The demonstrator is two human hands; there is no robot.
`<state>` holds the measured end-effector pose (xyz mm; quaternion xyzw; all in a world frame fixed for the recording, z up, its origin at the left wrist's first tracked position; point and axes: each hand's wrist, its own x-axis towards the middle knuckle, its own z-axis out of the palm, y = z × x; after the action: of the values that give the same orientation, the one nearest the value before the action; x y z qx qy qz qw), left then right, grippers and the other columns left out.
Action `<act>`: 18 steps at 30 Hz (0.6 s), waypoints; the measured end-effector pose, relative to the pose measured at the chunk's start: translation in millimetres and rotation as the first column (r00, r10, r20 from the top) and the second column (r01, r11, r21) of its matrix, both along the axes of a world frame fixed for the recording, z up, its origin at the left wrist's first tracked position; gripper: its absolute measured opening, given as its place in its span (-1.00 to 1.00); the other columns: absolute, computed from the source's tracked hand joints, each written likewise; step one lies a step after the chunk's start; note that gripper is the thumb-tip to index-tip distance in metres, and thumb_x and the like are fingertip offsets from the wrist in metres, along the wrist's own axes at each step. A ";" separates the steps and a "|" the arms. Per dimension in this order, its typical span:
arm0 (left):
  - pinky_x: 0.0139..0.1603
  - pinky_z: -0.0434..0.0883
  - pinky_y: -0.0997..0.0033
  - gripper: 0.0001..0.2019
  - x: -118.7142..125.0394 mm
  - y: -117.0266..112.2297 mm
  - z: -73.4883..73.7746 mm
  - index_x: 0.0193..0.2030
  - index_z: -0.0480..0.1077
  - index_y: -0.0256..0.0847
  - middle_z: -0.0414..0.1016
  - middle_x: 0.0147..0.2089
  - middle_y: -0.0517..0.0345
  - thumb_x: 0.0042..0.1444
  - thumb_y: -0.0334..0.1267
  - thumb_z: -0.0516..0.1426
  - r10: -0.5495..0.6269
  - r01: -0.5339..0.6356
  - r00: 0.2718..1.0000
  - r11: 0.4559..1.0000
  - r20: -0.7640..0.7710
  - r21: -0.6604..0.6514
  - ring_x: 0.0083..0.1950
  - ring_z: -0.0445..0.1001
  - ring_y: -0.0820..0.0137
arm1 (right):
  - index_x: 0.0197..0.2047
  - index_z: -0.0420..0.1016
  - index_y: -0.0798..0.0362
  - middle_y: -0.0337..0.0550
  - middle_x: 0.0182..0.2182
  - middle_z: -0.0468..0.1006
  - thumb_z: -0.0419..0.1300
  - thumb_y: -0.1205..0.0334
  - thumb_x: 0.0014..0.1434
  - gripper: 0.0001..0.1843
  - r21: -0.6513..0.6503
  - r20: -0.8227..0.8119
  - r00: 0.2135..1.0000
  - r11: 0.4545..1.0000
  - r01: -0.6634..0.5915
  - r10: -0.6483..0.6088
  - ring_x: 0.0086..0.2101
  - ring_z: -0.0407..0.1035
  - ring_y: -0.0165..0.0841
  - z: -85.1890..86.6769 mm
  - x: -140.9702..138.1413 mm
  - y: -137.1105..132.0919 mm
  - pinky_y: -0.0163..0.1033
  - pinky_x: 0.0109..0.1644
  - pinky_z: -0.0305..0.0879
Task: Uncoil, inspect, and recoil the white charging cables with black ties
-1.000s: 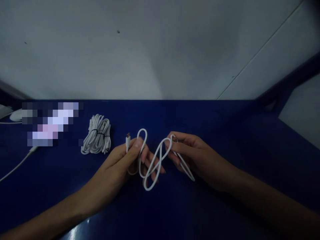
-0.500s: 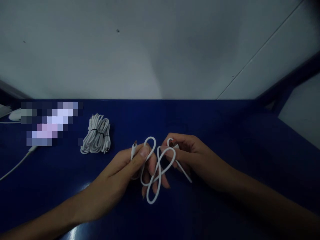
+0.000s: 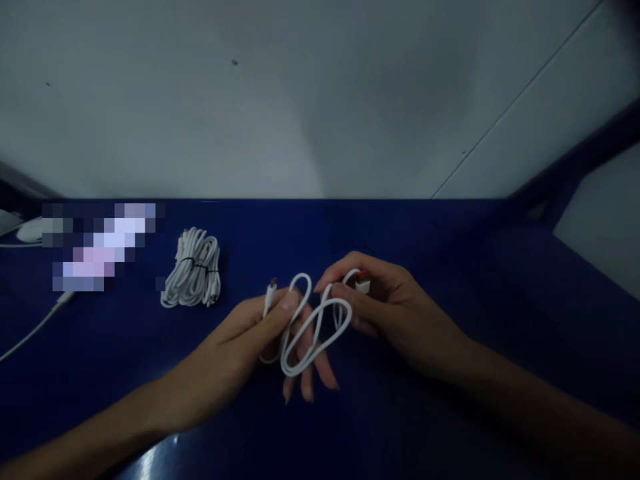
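Both hands hold one white cable (image 3: 310, 330) above a dark blue table (image 3: 450, 267), and its loops hang between them. My left hand (image 3: 255, 340) pinches the cable near a small plug end that sticks up at its thumb; its other fingers point down under the loops. My right hand (image 3: 395, 307) is closed on the other end, where a white plug with a red part shows between thumb and fingers.
A bundle of white cables (image 3: 194, 277) tied with dark bands lies on the table to the left. Farther left a loose white cord (image 3: 35, 327) runs off the edge, beside a blurred patch. A pale wall rises behind the table.
The hands came closer together and the cable's loops gathered into a tighter, shorter coil. The trailing strand under my right hand was drawn in, and the red-tipped plug now shows.
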<state>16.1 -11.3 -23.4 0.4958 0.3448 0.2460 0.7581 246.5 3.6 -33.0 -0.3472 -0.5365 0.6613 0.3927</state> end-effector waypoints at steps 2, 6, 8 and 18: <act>-0.35 0.49 0.40 -0.44 -0.5 -0.7 3.3 -0.19 0.56 -0.25 0.65 -0.31 -0.09 0.61 0.06 -0.09 -0.076 0.076 0.997 0.997 -0.030 -0.007 -0.35 0.56 0.31 | -0.08 0.70 -0.13 -0.29 -0.36 0.50 0.40 0.04 0.43 -0.88 0.018 -0.011 0.999 0.999 -0.038 0.038 -0.44 0.24 -0.44 3.1 0.6 0.1 -0.30 -0.39 0.19; -0.36 0.48 0.44 -0.46 -0.5 -2.1 10.7 -0.21 0.52 -0.23 0.60 -0.30 0.00 0.61 0.09 -0.08 -0.120 0.118 0.990 0.992 -0.079 -0.032 -0.38 0.51 0.37 | -0.07 0.75 -0.15 -0.22 -0.22 0.58 0.40 0.09 0.44 -0.91 0.030 -0.011 0.992 0.991 -0.129 0.129 -0.32 0.40 -0.40 11.3 2.9 0.4 -0.26 -0.26 0.33; -0.37 0.47 0.46 -0.47 -1.1 -2.4 11.4 -0.20 0.50 -0.23 0.55 -0.32 0.05 0.60 0.09 -0.07 -0.114 0.110 0.990 0.993 -0.079 -0.043 -0.41 0.47 0.40 | -0.07 0.76 -0.16 -0.21 -0.15 0.59 0.40 0.12 0.44 -0.92 0.051 -0.021 0.990 0.989 -0.137 0.138 -0.27 0.45 -0.39 13.5 4.5 0.7 -0.26 -0.22 0.35; -0.43 0.48 0.47 -0.43 -2.8 -3.7 4.7 -0.26 0.50 -0.24 0.54 -0.41 0.04 0.59 0.11 -0.08 -0.074 0.070 0.996 0.994 -0.055 -0.079 -0.47 0.48 0.39 | -0.03 0.79 -0.23 -0.23 -0.18 0.54 0.35 0.18 0.48 -0.85 0.228 0.122 0.989 0.967 -0.110 0.084 -0.27 0.41 -0.39 16.1 11.0 1.6 -0.23 -0.19 0.34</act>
<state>13.3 -15.0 -18.6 0.4855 0.3578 0.1904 0.7746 257.5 5.2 -16.9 -0.3083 -0.6481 0.5915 0.3675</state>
